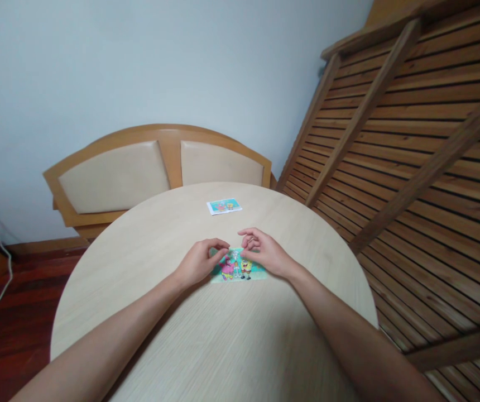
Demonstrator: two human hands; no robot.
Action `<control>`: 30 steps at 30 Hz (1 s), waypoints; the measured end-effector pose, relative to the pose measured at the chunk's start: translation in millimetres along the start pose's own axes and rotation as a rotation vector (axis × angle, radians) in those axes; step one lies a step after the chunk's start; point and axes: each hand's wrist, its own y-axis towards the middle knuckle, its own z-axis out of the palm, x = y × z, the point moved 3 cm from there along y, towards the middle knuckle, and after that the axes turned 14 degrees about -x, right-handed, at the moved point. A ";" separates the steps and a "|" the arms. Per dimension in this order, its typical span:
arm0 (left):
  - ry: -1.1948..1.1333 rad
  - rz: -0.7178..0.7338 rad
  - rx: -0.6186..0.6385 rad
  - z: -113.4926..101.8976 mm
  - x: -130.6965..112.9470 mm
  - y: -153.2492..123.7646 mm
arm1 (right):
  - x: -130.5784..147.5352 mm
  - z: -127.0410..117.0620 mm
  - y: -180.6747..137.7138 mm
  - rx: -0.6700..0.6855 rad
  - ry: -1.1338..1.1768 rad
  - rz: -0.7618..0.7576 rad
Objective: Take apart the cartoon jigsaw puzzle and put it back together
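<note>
A flat cartoon picture [236, 271], green with several colourful figures, lies on the round table in front of me. It may be a jigsaw, but I cannot make out its seams. My left hand [202, 259] is over its upper left corner, with thumb and forefinger drawn close together; whatever may be between the tips is too small to tell. Over the upper right part is my right hand [265, 251], its thumb and forefinger apart and the other fingers curled. Both hands cover parts of the picture's edges.
Farther back on the table [156, 240] lies a small printed sheet [224, 206] with similar cartoon figures. Behind the table stands a padded wooden headboard [114, 176] by the wall. A slatted wooden panel [390, 145] leans along the right. A white cable [10, 268] hangs at far left.
</note>
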 end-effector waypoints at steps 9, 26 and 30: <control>-0.131 -0.014 0.100 13.1 -6.9 -6.3 | 3.5 19.9 -4.9 0.055 0.103 -0.001; 0.019 -0.130 0.101 -21.1 37.6 8.5 | -2.2 -8.6 -3.0 0.204 -0.523 -0.326; 0.010 -0.127 0.123 -20.9 35.1 7.2 | -3.9 -5.2 -3.7 0.232 -0.507 -0.344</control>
